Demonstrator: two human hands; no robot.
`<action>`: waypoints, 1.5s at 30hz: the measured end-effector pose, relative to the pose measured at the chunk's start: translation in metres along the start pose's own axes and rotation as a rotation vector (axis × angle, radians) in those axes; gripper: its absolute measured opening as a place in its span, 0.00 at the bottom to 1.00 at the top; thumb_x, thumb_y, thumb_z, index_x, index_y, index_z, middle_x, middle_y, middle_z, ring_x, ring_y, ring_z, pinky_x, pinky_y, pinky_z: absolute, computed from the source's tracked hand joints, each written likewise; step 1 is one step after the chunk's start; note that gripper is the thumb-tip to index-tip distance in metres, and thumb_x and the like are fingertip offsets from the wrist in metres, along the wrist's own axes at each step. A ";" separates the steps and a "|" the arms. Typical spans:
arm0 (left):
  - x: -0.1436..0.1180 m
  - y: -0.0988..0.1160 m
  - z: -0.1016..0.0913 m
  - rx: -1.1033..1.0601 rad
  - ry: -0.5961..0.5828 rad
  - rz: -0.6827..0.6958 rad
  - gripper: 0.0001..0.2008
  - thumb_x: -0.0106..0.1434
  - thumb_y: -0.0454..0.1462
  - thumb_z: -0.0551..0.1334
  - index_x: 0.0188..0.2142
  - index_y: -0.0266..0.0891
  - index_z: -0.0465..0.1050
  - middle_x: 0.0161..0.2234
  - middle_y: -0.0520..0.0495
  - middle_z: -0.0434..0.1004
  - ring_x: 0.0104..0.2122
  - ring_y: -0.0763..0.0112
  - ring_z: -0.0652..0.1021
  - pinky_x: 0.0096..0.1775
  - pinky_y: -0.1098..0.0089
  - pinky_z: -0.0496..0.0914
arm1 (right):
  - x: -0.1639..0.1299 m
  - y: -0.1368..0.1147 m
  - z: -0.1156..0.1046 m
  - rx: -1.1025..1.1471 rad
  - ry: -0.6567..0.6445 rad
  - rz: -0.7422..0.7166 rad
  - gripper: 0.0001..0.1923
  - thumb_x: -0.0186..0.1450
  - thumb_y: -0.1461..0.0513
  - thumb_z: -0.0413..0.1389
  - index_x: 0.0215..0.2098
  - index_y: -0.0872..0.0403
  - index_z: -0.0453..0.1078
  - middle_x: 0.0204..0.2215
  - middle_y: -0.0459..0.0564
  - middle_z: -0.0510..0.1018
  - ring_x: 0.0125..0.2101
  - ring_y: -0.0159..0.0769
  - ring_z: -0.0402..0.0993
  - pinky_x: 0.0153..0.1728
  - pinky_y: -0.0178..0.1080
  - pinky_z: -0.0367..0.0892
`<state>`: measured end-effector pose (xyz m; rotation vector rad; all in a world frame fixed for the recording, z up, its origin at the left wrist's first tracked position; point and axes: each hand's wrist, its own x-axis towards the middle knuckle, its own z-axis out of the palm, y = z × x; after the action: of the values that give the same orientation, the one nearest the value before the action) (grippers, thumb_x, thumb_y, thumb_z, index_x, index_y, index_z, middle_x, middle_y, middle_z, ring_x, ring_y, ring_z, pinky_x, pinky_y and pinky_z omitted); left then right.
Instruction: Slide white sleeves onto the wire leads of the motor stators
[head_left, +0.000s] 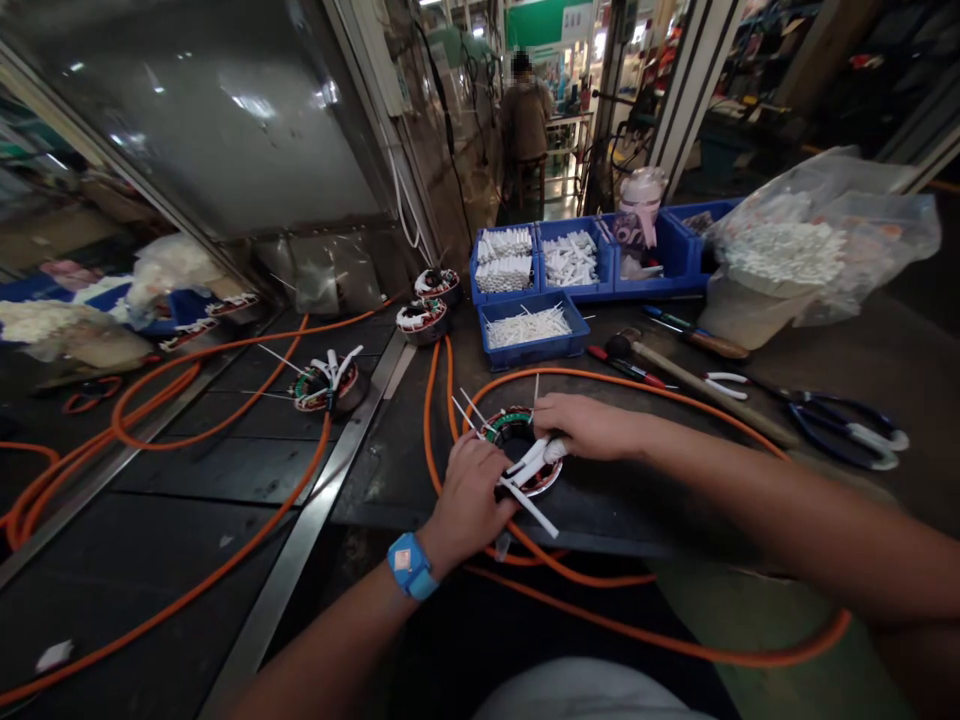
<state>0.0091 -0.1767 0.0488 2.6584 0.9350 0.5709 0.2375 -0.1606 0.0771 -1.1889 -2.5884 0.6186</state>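
A round motor stator (pixel 517 428) with copper windings and several white sleeves sticking out lies on the dark bench in front of me. My left hand (pixel 471 492), with a blue band at the wrist, grips its near left edge. My right hand (pixel 585 425) rests on its far right side, fingers pinched on a bundle of white sleeved leads (pixel 534 460). An orange cable (pixel 442 400) loops around the stator.
Two more stators (pixel 424 318) sit behind, another (pixel 328 383) to the left. Blue bins (pixel 534 347) hold white sleeves. A hammer (pixel 701 385), scissors (pixel 844 425), pliers and a bag of white parts (pixel 787 250) lie right. A person stands far back (pixel 525 120).
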 end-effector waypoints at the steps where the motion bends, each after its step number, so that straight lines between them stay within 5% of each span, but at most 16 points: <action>1: 0.000 0.001 0.000 -0.002 0.005 -0.006 0.09 0.51 0.33 0.64 0.33 0.40 0.68 0.36 0.48 0.71 0.41 0.64 0.71 0.56 0.53 0.56 | 0.004 0.000 -0.001 -0.015 -0.019 0.009 0.07 0.54 0.71 0.55 0.30 0.56 0.69 0.30 0.47 0.69 0.34 0.34 0.64 0.35 0.35 0.60; 5: -0.002 0.003 0.000 -0.024 0.046 -0.027 0.12 0.51 0.34 0.64 0.36 0.40 0.67 0.37 0.48 0.72 0.42 0.64 0.70 0.56 0.53 0.56 | 0.002 0.001 -0.006 0.053 -0.063 0.006 0.08 0.52 0.71 0.57 0.31 0.56 0.70 0.30 0.47 0.69 0.33 0.33 0.65 0.34 0.34 0.61; 8: -0.004 0.004 0.004 -0.027 0.091 -0.048 0.11 0.50 0.33 0.65 0.34 0.40 0.67 0.36 0.48 0.72 0.41 0.63 0.71 0.54 0.53 0.58 | -0.020 -0.006 0.004 0.131 0.147 0.031 0.12 0.58 0.66 0.57 0.41 0.56 0.71 0.38 0.51 0.71 0.38 0.34 0.68 0.40 0.36 0.64; 11: -0.005 0.007 0.008 -0.023 0.142 -0.066 0.11 0.51 0.34 0.65 0.34 0.40 0.67 0.35 0.48 0.72 0.41 0.63 0.71 0.53 0.53 0.60 | -0.044 -0.027 0.031 -0.024 0.404 0.049 0.21 0.61 0.59 0.55 0.53 0.54 0.65 0.45 0.56 0.70 0.44 0.41 0.67 0.46 0.43 0.64; 18: -0.004 0.011 0.011 -0.021 0.180 -0.095 0.12 0.48 0.29 0.61 0.34 0.41 0.66 0.36 0.48 0.73 0.41 0.62 0.72 0.53 0.52 0.60 | -0.053 -0.070 0.091 -0.124 0.587 -0.203 0.18 0.67 0.66 0.42 0.54 0.59 0.62 0.39 0.58 0.76 0.37 0.38 0.72 0.37 0.40 0.70; 25: -0.004 0.009 0.013 -0.053 0.203 -0.093 0.11 0.49 0.32 0.63 0.33 0.40 0.66 0.36 0.47 0.72 0.41 0.63 0.72 0.54 0.52 0.59 | -0.049 -0.062 0.077 0.116 0.593 -0.145 0.16 0.67 0.63 0.43 0.49 0.55 0.67 0.40 0.55 0.77 0.38 0.35 0.74 0.38 0.38 0.70; 31: 0.001 0.005 0.006 -0.016 0.114 -0.036 0.11 0.50 0.36 0.66 0.31 0.40 0.66 0.34 0.48 0.73 0.39 0.63 0.73 0.52 0.53 0.61 | -0.033 -0.042 0.060 0.685 0.538 0.267 0.11 0.63 0.61 0.51 0.38 0.54 0.75 0.29 0.48 0.79 0.28 0.31 0.74 0.29 0.33 0.68; 35: -0.003 0.000 0.006 0.031 0.120 0.023 0.23 0.51 0.38 0.65 0.47 0.41 0.64 0.45 0.43 0.72 0.48 0.58 0.71 0.54 0.52 0.58 | -0.039 -0.037 0.043 0.734 0.394 0.132 0.11 0.62 0.59 0.54 0.41 0.52 0.74 0.34 0.48 0.78 0.33 0.32 0.74 0.37 0.35 0.68; 37: -0.005 -0.004 0.009 0.016 0.140 0.060 0.28 0.52 0.37 0.65 0.52 0.42 0.60 0.45 0.43 0.72 0.47 0.57 0.71 0.53 0.51 0.59 | -0.043 -0.026 0.028 0.732 0.266 0.028 0.15 0.60 0.58 0.57 0.44 0.53 0.73 0.36 0.49 0.78 0.37 0.34 0.73 0.41 0.36 0.68; 39: -0.005 -0.007 0.013 -0.022 0.185 0.088 0.27 0.52 0.37 0.65 0.52 0.43 0.61 0.41 0.45 0.74 0.43 0.59 0.73 0.52 0.52 0.61 | -0.040 0.000 0.009 0.645 0.296 0.062 0.16 0.60 0.57 0.57 0.45 0.54 0.72 0.39 0.50 0.77 0.39 0.36 0.73 0.42 0.38 0.68; 42: -0.004 -0.009 0.018 -0.057 0.264 0.111 0.25 0.53 0.36 0.64 0.50 0.43 0.62 0.36 0.47 0.74 0.38 0.61 0.73 0.50 0.53 0.62 | -0.021 0.063 -0.026 0.159 0.579 0.466 0.16 0.64 0.62 0.47 0.46 0.54 0.71 0.43 0.51 0.76 0.43 0.37 0.71 0.44 0.39 0.66; 45: -0.004 -0.011 0.020 -0.065 0.302 0.127 0.24 0.53 0.36 0.63 0.50 0.42 0.63 0.35 0.47 0.74 0.37 0.62 0.73 0.48 0.54 0.64 | 0.011 0.131 -0.060 -0.193 0.609 0.729 0.21 0.64 0.68 0.42 0.51 0.56 0.68 0.48 0.53 0.73 0.48 0.38 0.68 0.49 0.40 0.62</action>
<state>0.0095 -0.1727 0.0255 2.6322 0.8086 1.0365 0.3400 -0.0587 0.0702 -2.0179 -1.7047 0.0707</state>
